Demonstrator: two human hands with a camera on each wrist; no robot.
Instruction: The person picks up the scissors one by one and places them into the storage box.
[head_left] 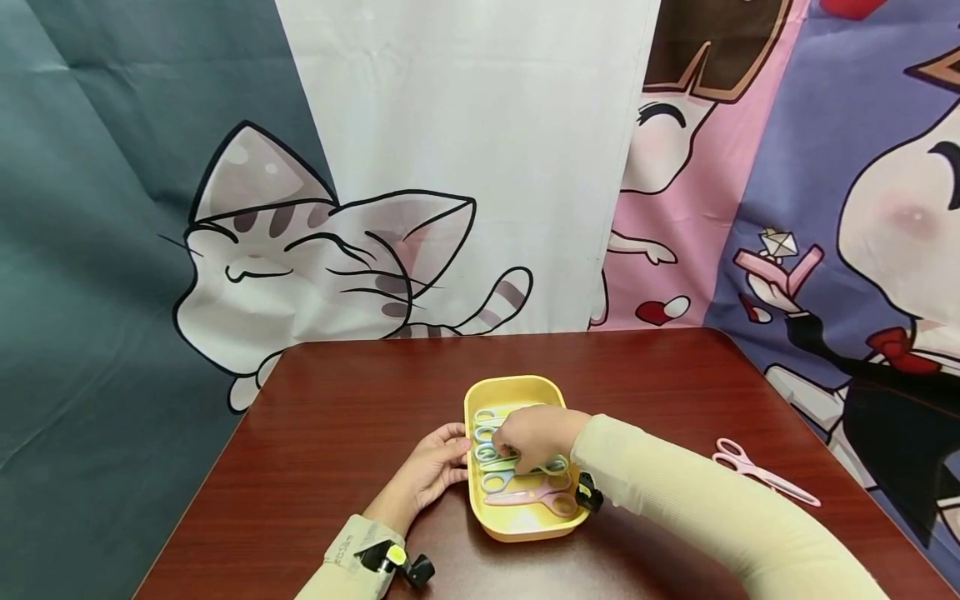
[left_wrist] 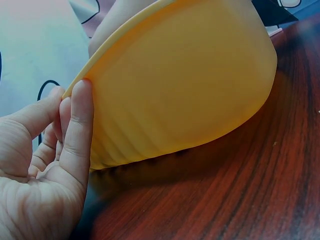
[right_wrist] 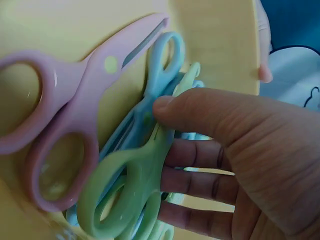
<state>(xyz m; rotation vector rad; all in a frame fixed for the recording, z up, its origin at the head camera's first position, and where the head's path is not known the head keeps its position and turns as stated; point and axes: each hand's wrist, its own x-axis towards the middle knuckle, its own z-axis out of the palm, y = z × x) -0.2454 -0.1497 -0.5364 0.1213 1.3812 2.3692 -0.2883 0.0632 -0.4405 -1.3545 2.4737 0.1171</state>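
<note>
A yellow plastic basket [head_left: 525, 527] stands on the table with several pairs of children's scissors in it. Reaching down into it, my right hand [head_left: 534, 435] pinches green scissors [right_wrist: 150, 155], its thumb on one side and fingers on the other. Right beside these lie blue scissors [right_wrist: 142, 112], partly covered by the green pair. Pink scissors [right_wrist: 87, 80] rest at the basket's near end. My left hand [head_left: 432, 464] touches the basket's left side, its fingertips on the rim and outer wall in the left wrist view. The hand hides some of the scissors.
Another pair of pink scissors [head_left: 765, 475] lies on the dark red wooden table [head_left: 375, 383], to the right of the basket. Behind the table hangs a cartoon-printed cloth [head_left: 480, 125]. My right sleeve [head_left: 690, 483] crosses the table's near right part.
</note>
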